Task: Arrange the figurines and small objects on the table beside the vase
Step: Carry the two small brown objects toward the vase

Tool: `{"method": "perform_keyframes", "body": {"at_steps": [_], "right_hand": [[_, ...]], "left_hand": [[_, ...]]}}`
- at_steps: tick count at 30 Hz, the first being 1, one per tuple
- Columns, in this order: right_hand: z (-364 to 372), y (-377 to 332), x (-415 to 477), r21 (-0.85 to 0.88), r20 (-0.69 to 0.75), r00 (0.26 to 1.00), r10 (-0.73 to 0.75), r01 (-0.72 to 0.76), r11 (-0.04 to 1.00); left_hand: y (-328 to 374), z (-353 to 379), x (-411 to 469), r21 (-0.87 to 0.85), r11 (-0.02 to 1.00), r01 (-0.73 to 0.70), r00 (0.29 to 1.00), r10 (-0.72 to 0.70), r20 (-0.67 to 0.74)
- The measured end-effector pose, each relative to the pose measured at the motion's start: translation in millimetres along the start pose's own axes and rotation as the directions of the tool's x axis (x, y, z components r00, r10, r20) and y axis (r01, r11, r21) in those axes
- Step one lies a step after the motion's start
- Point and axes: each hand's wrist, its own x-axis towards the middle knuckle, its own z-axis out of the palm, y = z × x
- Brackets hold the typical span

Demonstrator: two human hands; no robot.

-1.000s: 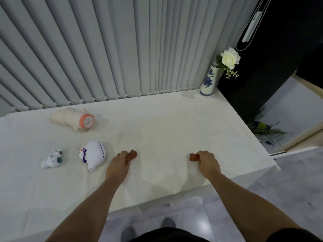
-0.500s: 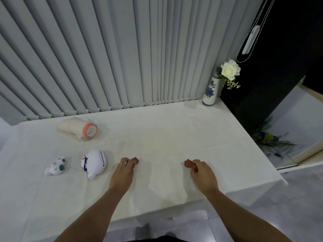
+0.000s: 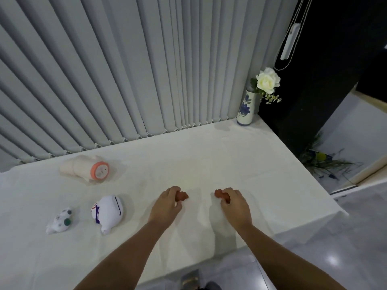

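Note:
My left hand (image 3: pixel 165 204) grips a small reddish-brown figurine (image 3: pixel 182 195) just above the white table (image 3: pixel 209 160). My right hand (image 3: pixel 235 204) grips a second small reddish-brown figurine (image 3: pixel 219 194). The two hands are close together near the table's middle. A white vase with blue flowers painted on it (image 3: pixel 246 108) stands at the far right corner and holds a white rose (image 3: pixel 267 80). On the left lie a white round figurine with purple marks (image 3: pixel 109 212), a small white figurine with green spots (image 3: pixel 59 221) and a cream figurine with an orange ring base (image 3: pixel 85 169), all on their sides.
Grey vertical blinds (image 3: pixel 125 70) hang along the table's far edge. A dark wall (image 3: pixel 314 91) with a blind cord rises to the right of the vase. The table's right edge drops to a grey tiled floor (image 3: pixel 345 248). A plant (image 3: pixel 322 162) lies on the floor.
Both hands moved forward over the table and closer together, each still holding its figurine. The view tilted up, so the vase sits lower in the frame.

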Motion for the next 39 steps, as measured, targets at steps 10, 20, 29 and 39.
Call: {"method": "perform_keyframes", "body": {"at_steps": [10, 20, 29, 39], "right_hand": [[-6.7, -14.9, 34.3, -0.087, -0.042, 0.998, 0.048, -0.052, 0.995], [-43.9, -13.5, 81.7, -0.188, -0.097, 0.991, 0.088, -0.105, 0.976], [-42.3, 0.5, 107.7, -0.263, -0.068, 0.996, 0.057, -0.073, 0.962], [-27.5, -2.0, 107.9, -0.151, -0.040, 0.988, 0.148, -0.153, 0.977]], "left_hand": [[19.7, 5.1, 53.0, -0.015, 0.987, -0.161, 0.987, 0.161, 0.015], [66.1, 26.5, 118.1, -0.153, 0.945, -0.290, 0.939, 0.312, 0.146], [92.9, 52.4, 154.6, -0.246, 0.920, -0.306, 0.900, 0.363, 0.241], [89.5, 64.2, 159.6, -0.266, 0.903, -0.338, 0.861, 0.411, 0.301]]}}
